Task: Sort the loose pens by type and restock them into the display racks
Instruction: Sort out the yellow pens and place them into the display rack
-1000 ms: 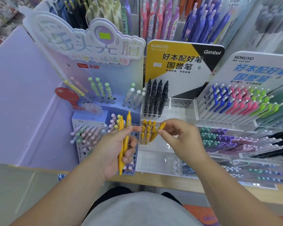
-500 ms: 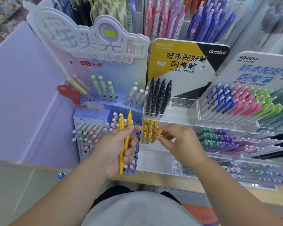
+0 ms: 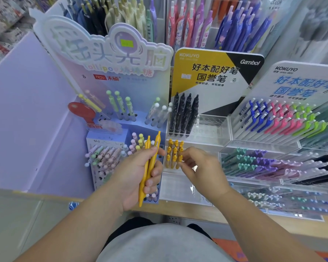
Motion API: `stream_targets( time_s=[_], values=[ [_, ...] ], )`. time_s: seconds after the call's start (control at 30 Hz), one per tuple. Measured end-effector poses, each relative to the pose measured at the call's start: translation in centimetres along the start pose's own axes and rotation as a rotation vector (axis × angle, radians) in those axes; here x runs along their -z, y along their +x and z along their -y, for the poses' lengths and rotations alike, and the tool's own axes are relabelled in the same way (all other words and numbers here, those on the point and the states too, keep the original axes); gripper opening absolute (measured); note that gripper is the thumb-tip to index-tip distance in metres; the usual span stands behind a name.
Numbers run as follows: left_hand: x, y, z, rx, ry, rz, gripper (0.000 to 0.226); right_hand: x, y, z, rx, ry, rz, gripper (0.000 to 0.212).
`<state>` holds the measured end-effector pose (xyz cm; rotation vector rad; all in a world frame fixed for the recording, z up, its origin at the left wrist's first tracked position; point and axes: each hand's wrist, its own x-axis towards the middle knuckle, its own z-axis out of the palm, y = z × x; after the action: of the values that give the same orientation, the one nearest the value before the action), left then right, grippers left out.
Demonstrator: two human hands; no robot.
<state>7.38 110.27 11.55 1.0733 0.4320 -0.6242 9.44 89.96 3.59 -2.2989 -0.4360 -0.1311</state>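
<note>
Since a moment ago my right hand (image 3: 203,169) has stood its yellow pen (image 3: 179,160) upright among those at the left edge of the clear rack (image 3: 176,186), fingertips pinching it; my left hand (image 3: 133,176) grips two loose pens (image 3: 150,165).

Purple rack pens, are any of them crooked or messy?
Yes. On the top tier a yellow pen leans far left, while the green pens beside it stand nearly upright. Lower down, the pastel pens lie jumbled, pointing different ways.
</note>
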Motion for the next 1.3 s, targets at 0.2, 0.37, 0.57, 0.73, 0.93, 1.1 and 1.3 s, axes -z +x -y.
stream_targets(
  time_s=[0.2,0.37,0.57,0.73,0.93,1.1,1.3],
  values=[
    [-0.3,-0.1,0.1,-0.033,0.149,0.045,0.026,1.4,0.0,0.9,-0.248,0.18,-0.007,0.024],
    [-1.1,-0.2,0.2,-0.015,0.295,0.138,0.024,4.9,1.2,4.0,-0.474,0.816,-0.02,0.023],
    [-2.3,0.0,0.2,0.013,0.351,0.204,0.021,6.7,1.5,5.6,-0.467,0.856,0.061,0.004],
    [-3.0,0.2,0.4,0.026,0.372,0.194,0.031,7.9,1.2,5.5,-0.432,0.724,0.143,0.005],
    [-3.4,0.6,0.1,-0.056,0.384,0.109,0.024,10.1,2.3,4.4,-0.497,0.816,-0.025,0.016],
    [-3.8,0.9,0.1,-0.2,0.382,0.02,0.012,9.5,2.9,5.4,-0.599,0.959,-0.216,0.021],
    [-4.0,1.2,-0.1,-0.227,0.383,-0.067,0.01,9.0,3.2,5.9,-0.582,0.824,-0.277,0.014]
  ],
)
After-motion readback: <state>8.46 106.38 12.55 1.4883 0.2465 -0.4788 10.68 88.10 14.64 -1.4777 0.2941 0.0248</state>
